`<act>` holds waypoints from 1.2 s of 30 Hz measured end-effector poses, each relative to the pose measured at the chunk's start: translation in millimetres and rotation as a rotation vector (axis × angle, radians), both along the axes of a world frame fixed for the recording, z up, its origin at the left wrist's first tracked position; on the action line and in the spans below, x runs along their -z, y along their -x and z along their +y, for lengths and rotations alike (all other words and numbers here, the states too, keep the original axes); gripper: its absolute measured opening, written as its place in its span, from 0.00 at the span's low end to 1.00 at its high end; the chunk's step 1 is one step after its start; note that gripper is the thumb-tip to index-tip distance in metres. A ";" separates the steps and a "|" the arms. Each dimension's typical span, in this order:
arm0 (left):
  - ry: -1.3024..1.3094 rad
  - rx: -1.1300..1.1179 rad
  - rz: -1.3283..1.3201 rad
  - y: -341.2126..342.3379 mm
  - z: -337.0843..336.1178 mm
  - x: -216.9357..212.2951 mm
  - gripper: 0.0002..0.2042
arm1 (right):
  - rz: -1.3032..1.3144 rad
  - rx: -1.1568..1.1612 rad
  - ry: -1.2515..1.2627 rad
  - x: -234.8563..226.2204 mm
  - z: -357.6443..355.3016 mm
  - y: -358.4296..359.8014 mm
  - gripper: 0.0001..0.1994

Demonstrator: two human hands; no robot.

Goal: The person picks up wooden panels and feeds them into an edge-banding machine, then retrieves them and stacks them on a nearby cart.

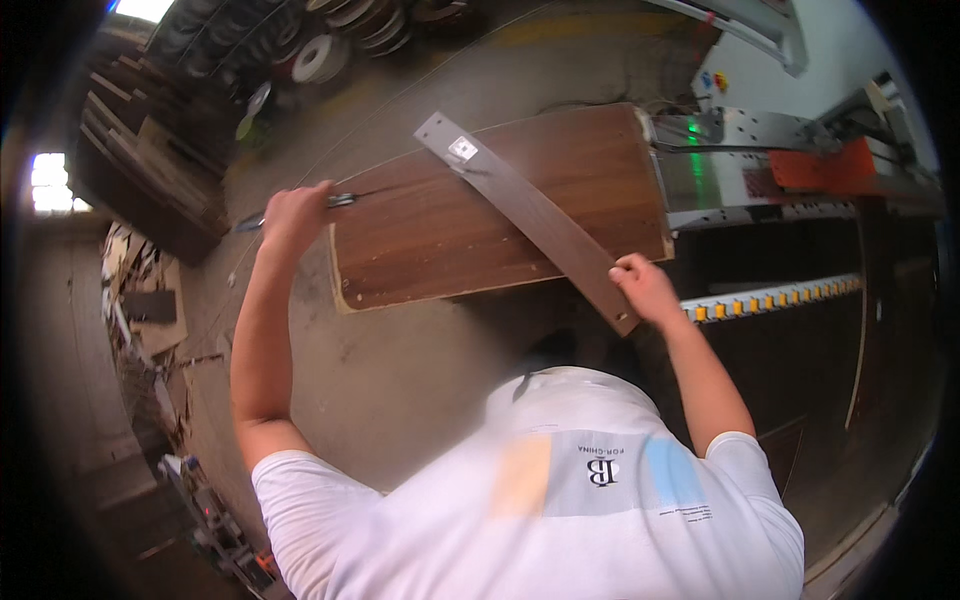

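Observation:
My left hand (296,217) is closed round a slim grey metal tool (342,200) at the left end of a wide brown wooden board (430,245). The tool sticks out on both sides of my fist; a thin pointed part shows on the left, but its exact kind is unclear. With my right hand (648,290) I grip the near end of a narrow greyish-brown wooden strip (545,228). This strip slants across the wide board, its far end to the left. It has small holes near its ends and a white square label (462,150) near the far one.
To the right stands a machine (740,165) with an orange-red part (825,172) and a rail of yellow rollers (780,302). Reels of banding (320,58) sit at the back left. Stacked boards (140,170) and wood scraps (150,300) lie along the left side.

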State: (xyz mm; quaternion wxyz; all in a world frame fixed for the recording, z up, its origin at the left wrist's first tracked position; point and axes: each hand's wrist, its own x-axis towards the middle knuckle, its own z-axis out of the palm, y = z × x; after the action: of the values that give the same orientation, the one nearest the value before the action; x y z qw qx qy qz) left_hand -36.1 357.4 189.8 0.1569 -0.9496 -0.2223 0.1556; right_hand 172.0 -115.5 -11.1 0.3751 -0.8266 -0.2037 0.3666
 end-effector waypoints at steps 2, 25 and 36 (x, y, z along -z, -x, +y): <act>-0.060 -0.079 -0.014 2.8 10.7 8.6 0.21 | -0.078 0.049 0.093 0.9 -35.3 -26.2 0.21; 0.138 0.205 -0.107 -36.0 -55.8 45.6 0.19 | -0.489 0.056 0.300 -16.3 -140.7 14.6 0.42; -0.153 0.886 -0.235 -169.3 -32.4 2.7 0.05 | -0.673 0.019 0.385 -0.3 -198.3 8.0 0.47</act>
State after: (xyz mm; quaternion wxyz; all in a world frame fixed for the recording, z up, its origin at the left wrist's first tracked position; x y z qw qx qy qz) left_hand 133.2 325.1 187.1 0.2517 -0.9499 0.1777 -0.0521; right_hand 164.0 -313.8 -10.8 0.1284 -0.9579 -0.2352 0.1029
